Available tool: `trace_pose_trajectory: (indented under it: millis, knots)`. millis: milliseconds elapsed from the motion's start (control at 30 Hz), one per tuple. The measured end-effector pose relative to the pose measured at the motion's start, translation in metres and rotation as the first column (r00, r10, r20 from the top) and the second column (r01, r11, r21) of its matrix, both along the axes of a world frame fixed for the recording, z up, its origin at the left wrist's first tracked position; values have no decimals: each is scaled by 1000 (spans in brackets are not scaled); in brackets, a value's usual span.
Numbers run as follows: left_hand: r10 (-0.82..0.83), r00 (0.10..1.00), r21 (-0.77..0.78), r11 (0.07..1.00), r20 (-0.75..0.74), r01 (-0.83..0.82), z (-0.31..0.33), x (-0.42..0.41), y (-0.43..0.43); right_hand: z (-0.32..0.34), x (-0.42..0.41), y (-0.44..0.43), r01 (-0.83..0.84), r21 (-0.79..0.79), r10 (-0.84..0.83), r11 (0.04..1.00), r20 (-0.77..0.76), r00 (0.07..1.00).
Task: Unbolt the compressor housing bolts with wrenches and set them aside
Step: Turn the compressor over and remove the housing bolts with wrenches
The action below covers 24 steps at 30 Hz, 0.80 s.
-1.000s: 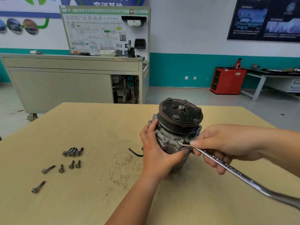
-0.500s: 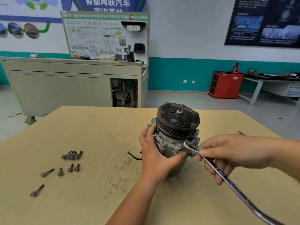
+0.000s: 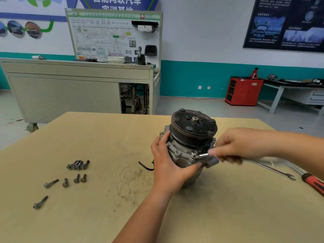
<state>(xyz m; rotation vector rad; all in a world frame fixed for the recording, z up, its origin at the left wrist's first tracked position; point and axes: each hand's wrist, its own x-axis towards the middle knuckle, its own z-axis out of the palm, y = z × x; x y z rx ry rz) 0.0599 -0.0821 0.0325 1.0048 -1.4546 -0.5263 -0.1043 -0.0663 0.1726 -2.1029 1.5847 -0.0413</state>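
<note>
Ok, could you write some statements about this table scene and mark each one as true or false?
1. The compressor stands with its pulley facing up. True.
2. The left hand holds the compressor's side. True.
3. The loose bolts lie to the right of the compressor. False: they lie on the table to its left.
4. The right hand is empty. False: it holds a wrench set on a housing bolt.
</note>
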Motion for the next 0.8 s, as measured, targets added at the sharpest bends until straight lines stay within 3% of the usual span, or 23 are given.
trace_pose_trajectory:
  millis: [67,100,167,267,433,800]
  knots:
    - [-6,1000,12,1000,6,6,0,0,0,6,-3,-11,-31,-172,13,985,-105,994]
    - [-7,1000,18,1000,10,6,0,0,0,7,-5,-13,-56,-165,37,985,-117,993]
    - [-7,1000,23,1000,12,7,0,0,0,8,-15,-12,-90,17,91,996,-24,996]
    - [-7,1000,27,1000,11,7,-1,0,1,6,-29,-1,-113,327,44,938,212,976]
    - [15,999,4,1000,31,-15,-3,0,-1,-16,-11,21,-169,483,-113,859,501,858]
    - [13,1000,-7,1000,7,-13,-3,0,-2,-23,16,26,-19,433,-251,901,559,790]
